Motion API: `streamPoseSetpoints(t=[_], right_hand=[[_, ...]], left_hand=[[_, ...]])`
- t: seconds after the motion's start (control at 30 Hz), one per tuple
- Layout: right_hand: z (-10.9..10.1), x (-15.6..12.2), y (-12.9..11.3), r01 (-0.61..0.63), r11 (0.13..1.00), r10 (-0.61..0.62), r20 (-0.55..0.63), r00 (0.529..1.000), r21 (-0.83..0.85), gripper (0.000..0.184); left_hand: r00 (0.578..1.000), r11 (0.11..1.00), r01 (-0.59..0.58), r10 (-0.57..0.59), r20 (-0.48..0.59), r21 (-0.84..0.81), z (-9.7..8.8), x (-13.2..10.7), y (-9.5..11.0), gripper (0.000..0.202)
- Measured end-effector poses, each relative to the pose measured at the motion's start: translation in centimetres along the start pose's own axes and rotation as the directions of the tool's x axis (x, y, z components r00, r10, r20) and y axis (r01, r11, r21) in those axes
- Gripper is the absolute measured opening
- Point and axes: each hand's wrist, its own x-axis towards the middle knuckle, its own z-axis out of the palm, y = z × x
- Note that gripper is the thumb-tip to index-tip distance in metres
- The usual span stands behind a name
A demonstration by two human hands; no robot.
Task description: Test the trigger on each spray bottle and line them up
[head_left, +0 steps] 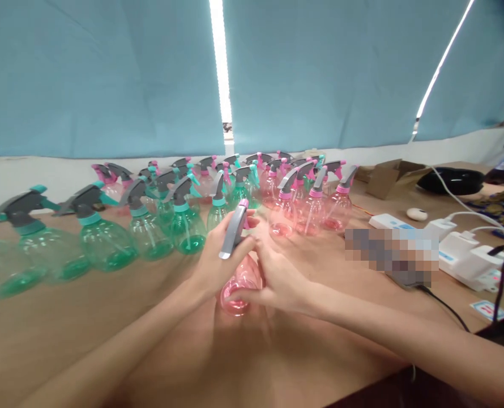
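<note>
Both my hands hold one pink see-through spray bottle [239, 289] just above the wooden table [107, 334]. My left hand [218, 258] is wrapped round its grey and pink trigger head [234, 231]. My right hand [277, 272] is closed on the bottle's body from the right, fingers under its base. Behind it stand several green spray bottles [184, 224] to the left and several pink spray bottles [311, 204] to the right, all with grey trigger heads.
White power strips and adapters [460, 249] with cables lie at the right, beside a blurred-out patch. A small cardboard box [390, 178], a black round object [451, 180] and a white pebble-like item [417, 213] sit further back. Blue curtains hang behind the table.
</note>
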Motion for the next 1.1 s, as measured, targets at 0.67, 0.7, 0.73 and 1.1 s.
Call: streamPoseSetpoints(t=[0.67, 0.7, 0.73, 1.1], right_hand=[[1.4, -0.5, 7.1, 0.085, 0.990, -0.060, 0.202, 0.978, -0.116, 0.035], [1.3, -0.6, 7.1, 0.079, 0.989, -0.051, 0.215, 0.975, -0.124, 0.037], [1.3, -0.6, 7.2, 0.075, 0.989, -0.043, 0.228, 0.973, -0.131, 0.040], [1.0, -0.9, 7.2, 0.063, 0.985, -0.016, 0.287, 0.958, -0.158, 0.052]], left_hand=[[0.999, 0.993, -0.009, 0.014, -0.048, 0.117, -3.7, -1.2, -1.2, 0.029], [1.000, 0.994, -0.018, 0.021, -0.020, 0.108, -3.7, -1.2, -1.0, 0.032], [1.000, 0.995, -0.025, 0.025, 0.003, 0.099, -3.6, -1.2, -0.9, 0.035], [0.999, 0.993, -0.030, 0.033, -0.026, 0.114, -3.5, -1.6, -0.9, 0.032]])
